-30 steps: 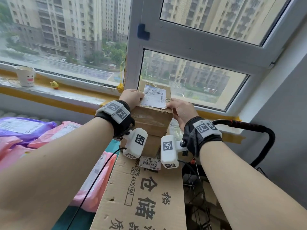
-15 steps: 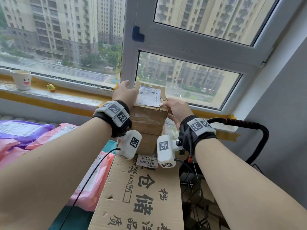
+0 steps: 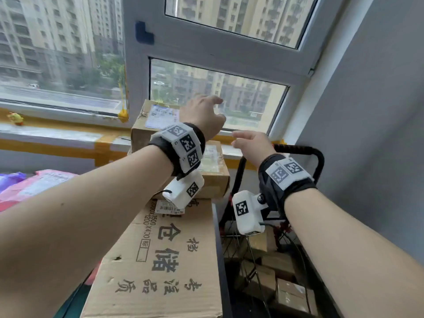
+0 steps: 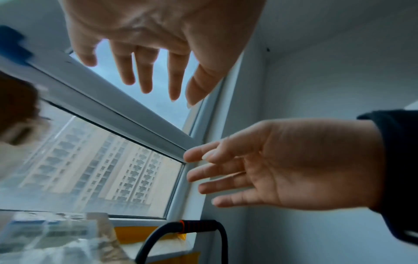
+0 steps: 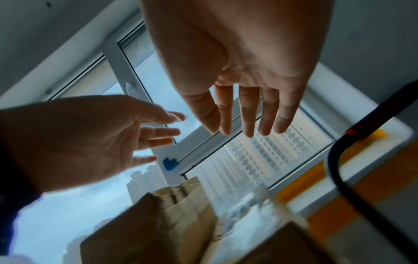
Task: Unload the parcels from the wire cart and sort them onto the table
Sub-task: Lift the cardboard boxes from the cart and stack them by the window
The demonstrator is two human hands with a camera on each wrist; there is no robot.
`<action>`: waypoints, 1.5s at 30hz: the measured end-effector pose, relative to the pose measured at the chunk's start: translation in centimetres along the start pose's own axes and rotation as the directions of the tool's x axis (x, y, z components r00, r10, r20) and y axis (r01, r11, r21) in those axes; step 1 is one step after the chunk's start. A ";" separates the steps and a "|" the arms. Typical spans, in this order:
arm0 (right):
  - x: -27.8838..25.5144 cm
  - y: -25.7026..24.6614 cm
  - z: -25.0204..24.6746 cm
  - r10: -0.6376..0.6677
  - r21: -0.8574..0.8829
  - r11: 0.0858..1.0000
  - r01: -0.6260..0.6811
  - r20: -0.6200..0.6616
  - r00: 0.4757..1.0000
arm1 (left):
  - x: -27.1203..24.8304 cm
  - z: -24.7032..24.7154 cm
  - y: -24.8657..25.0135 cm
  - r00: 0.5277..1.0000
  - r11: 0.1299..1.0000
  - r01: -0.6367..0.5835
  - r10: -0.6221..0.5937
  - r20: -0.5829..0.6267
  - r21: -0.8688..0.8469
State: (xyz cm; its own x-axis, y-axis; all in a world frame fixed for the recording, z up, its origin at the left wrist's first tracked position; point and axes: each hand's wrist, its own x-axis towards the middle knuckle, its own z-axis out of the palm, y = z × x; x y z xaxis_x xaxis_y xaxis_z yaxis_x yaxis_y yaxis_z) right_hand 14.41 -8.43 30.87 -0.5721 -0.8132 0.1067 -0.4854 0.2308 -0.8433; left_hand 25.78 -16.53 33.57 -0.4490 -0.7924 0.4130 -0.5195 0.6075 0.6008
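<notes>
A small brown box (image 3: 146, 131) with a white label tops a stack by the window, on a second brown box (image 3: 216, 180) and a large flat printed carton (image 3: 165, 260). My left hand (image 3: 205, 111) hovers just right of the top box, fingers straight and spread, holding nothing. My right hand (image 3: 249, 144) hangs further right, above the wire cart's black handle (image 3: 305, 150), also empty. Both wrist views show bare palms: the left hand (image 4: 158, 59), the right hand (image 5: 239, 85). Brown parcels (image 3: 286, 292) lie in the wire cart (image 3: 231, 226) at lower right.
Pink mailers (image 3: 39, 184) and a purple one (image 3: 11, 177) lie on the table to the left. The window sill with yellow tape (image 3: 57, 143) runs behind the stack. A grey wall (image 3: 367, 134) closes off the right side beyond the cart.
Both hands have let go of the top small box and moved right and up, toward the cart handle. The box stays on the stack. My view has turned right.
</notes>
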 end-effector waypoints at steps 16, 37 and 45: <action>-7.5 15.5 -20.2 -0.030 -0.624 0.781 0.032 0.014 0.999 | -9.4 17.7 18.8 0.949 0.908 -0.159 0.032 0.313 0.388; -5.1 37.9 -25.4 0.150 -0.707 0.705 0.058 0.229 0.962 | -14.9 39.8 18.1 0.818 0.838 -0.079 -0.255 0.516 0.540; -1.1 46.9 -21.7 0.377 -0.739 0.673 -0.013 0.328 0.866 | -14.9 49.3 11.7 0.642 0.839 -0.014 -0.409 0.649 0.543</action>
State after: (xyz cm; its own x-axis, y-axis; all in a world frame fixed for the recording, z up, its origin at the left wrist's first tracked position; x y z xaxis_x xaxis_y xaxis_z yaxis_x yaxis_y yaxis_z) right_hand -22.08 14.94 2.60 -0.4612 -0.7928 -0.3984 -0.8083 0.5606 -0.1800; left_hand -9.45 5.08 0.75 -0.5473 -0.7213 -0.4244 -0.8247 0.5512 0.1268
